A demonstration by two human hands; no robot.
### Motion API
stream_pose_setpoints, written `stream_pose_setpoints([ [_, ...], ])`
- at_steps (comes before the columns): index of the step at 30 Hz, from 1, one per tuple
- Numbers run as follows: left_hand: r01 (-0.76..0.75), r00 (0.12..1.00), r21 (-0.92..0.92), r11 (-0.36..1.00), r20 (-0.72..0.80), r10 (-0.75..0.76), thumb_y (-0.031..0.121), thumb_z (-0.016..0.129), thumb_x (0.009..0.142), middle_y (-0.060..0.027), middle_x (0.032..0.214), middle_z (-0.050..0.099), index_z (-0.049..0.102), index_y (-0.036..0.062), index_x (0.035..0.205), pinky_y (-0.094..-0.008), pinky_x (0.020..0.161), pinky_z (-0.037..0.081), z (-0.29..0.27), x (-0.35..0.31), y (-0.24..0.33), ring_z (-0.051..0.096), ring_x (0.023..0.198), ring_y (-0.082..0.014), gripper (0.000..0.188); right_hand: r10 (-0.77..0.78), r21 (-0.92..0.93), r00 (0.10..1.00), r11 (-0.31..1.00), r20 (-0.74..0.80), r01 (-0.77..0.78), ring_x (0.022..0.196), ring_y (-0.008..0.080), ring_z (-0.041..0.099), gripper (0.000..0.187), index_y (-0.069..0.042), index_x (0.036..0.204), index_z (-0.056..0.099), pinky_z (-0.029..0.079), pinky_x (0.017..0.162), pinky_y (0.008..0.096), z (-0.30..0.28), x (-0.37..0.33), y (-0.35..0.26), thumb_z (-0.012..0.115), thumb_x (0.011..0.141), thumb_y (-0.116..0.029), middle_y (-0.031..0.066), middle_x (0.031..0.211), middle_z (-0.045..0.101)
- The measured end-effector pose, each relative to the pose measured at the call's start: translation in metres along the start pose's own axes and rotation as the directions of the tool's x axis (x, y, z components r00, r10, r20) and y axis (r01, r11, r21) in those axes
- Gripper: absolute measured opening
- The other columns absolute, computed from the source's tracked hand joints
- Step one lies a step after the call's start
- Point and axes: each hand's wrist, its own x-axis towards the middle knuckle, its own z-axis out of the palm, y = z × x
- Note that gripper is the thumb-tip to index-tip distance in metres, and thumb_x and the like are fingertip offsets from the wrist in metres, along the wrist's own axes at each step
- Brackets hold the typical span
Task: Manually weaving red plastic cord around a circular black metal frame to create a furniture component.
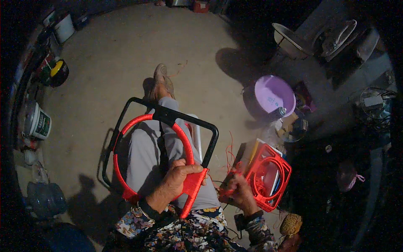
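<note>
Red plastic cord wraps the ring (pixel 138 159) that the left hand (pixel 181 176) grips, fingers closed over the woven red patch (pixel 194 185) at the ring's near right edge; the ring sits inside a black tubular frame (pixel 210 138) that rests across the person's lap, over grey trousers (pixel 147 155); the right hand (pixel 241 191) is closed around loose red cord (pixel 230 168) just right of the frame, pinching the strands near the knee; right of that hand lies a red coil of cord (pixel 268 176) in a squarish bundle on the floor, touching some flat white and yellow items beneath it; farther right and far stands a lilac basin (pixel 275 94) with a small can just beside it; one sandalled foot (pixel 161 80) stretches out on the bare earth floor (pixel 109 63) at the far end of the leg; at the left edge stand a white bucket (pixel 37 122) and a yellow and black container (pixel 58 71), well apart from the hands; the sleeves near the lower edge carry a floral print.
</note>
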Motion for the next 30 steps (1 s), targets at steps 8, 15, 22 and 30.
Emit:
stream_pose_setpoints([
  [8, -0.029, 1.000, -0.015, 0.999, -0.012, 0.029, 0.012, 0.064, 0.079, -0.0148, 0.078, 0.065, 0.057, -0.0008, 0.089, -0.0319, 0.060, 0.054, 0.005, 0.001, -0.006, 0.065, 0.064, -0.0223, 0.018, -0.346, -0.074, 0.883, 0.937, -0.317, 0.341, 0.044, 0.0069, 0.032, 0.008, -0.015, 0.088, 0.053, 0.027, 0.038, 0.0229, -0.052, 0.001, -0.060, 0.053, 0.093, -0.022, -0.0064, 0.059, 0.034],
  [15, -0.010, 1.000, 0.049, 0.999, 0.029, 0.008, 0.012, 0.063, 0.079, -0.0149, 0.079, 0.065, 0.056, -0.0007, 0.090, -0.0318, 0.060, 0.054, 0.011, 0.005, -0.007, 0.065, 0.064, -0.0223, 0.018, -0.633, -0.922, 0.764, 0.209, 0.127, 0.327, 0.061, 0.0108, 0.043, 0.029, -0.004, 0.101, 0.053, 0.034, 0.050, 0.0258, -0.118, 0.047, -0.059, 0.048, 0.095, -0.031, -0.0013, 0.070, 0.046],
  [22, -0.038, 0.999, 0.022, 0.999, -0.028, 0.038, 0.007, 0.060, 0.079, -0.0141, 0.078, 0.064, 0.056, -0.0017, 0.091, -0.0326, 0.062, 0.054, 0.004, 0.003, -0.005, 0.065, 0.065, -0.0226, 0.015, -0.632, -0.748, 0.519, -0.150, 0.576, 0.647, 0.070, 0.0192, 0.055, 0.016, -0.002, 0.103, 0.058, 0.044, 0.058, 0.0303, 0.133, -0.006, -0.085, 0.053, 0.089, -0.007, 0.0068, 0.076, 0.055],
  [30, -0.201, 0.974, 0.021, 0.979, -0.101, 0.202, -0.002, 0.049, 0.074, -0.0130, 0.086, 0.064, 0.056, -0.0052, 0.103, -0.0353, 0.069, 0.055, 0.002, 0.010, -0.017, 0.065, 0.075, -0.0238, 0.030, -0.160, -0.358, 0.444, -0.839, 0.882, 0.410, 0.099, 0.0236, 0.047, 0.030, -0.011, 0.093, 0.067, 0.039, 0.080, 0.0349, 0.190, 0.019, -0.053, 0.063, 0.065, -0.020, 0.0073, 0.088, 0.055],
])
